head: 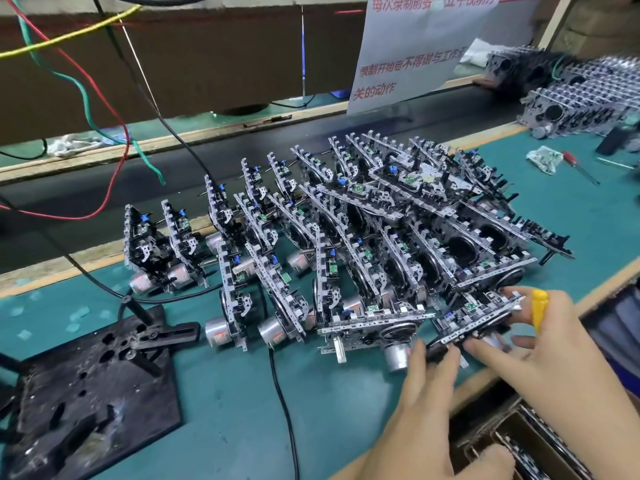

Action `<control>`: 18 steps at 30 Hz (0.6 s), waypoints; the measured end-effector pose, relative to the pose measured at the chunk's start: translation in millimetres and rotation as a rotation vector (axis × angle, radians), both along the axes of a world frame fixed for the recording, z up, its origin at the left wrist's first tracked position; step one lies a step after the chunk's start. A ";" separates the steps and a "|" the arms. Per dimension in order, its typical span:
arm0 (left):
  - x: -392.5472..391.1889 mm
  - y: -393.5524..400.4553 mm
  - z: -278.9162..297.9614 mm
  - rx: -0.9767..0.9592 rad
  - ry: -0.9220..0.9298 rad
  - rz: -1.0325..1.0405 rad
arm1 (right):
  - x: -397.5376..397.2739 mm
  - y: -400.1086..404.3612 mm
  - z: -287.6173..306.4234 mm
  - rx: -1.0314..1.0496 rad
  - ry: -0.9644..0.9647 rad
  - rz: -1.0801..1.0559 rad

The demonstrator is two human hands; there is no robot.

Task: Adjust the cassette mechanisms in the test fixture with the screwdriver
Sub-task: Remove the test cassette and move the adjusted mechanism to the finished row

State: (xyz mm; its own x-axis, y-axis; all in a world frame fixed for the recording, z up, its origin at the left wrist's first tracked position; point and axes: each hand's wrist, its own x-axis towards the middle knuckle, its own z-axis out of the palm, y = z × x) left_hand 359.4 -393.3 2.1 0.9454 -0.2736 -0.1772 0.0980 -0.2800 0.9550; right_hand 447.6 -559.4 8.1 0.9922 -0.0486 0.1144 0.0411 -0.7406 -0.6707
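From the head view, we have one cassette mechanism (474, 322) between both hands at the near right of the green bench (225, 393), just beside the crowded rows of other mechanisms (346, 230) that stand on edge across the middle. Our left hand (426, 386) has its fingers (417, 351) curled on the near left edge of the held unit, and our right hand (554, 344) pinches its right end while the yellow screwdriver (539, 308) handle is tucked in the same hand, standing upright. The empty black test fixture (90, 386) lies well apart at the near left, with its clamp lever (166, 336) and a cable (284, 403) running past it. We judge the mechanism to be light but stiff, a stamped metal frame with sharp edges, a small green circuit board and a motor can hanging beneath; it will not flex, yet its levers and springs look easy to bend. We would keep hold of the frame rails at both ends, clear of the board and flywheel.
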 end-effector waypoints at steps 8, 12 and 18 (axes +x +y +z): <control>-3.2 2.5 0.4 -0.006 -0.019 0.038 | 3.0 -12.3 -5.7 0.107 -0.042 0.012; -3.1 1.9 0.0 -0.004 -0.031 0.049 | 21.9 -33.7 1.8 0.134 -0.170 -0.045; 3.0 -5.3 -2.0 -0.018 -0.079 0.059 | 59.6 -32.3 10.6 -0.024 -0.196 0.090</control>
State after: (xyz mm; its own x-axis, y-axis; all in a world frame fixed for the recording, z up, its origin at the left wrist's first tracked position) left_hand 362.4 -398.6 0.1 0.9708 -0.2196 -0.0964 0.0375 -0.2583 0.9653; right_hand 507.3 -591.6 18.6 0.9512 0.0441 0.3055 0.2355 -0.7435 -0.6259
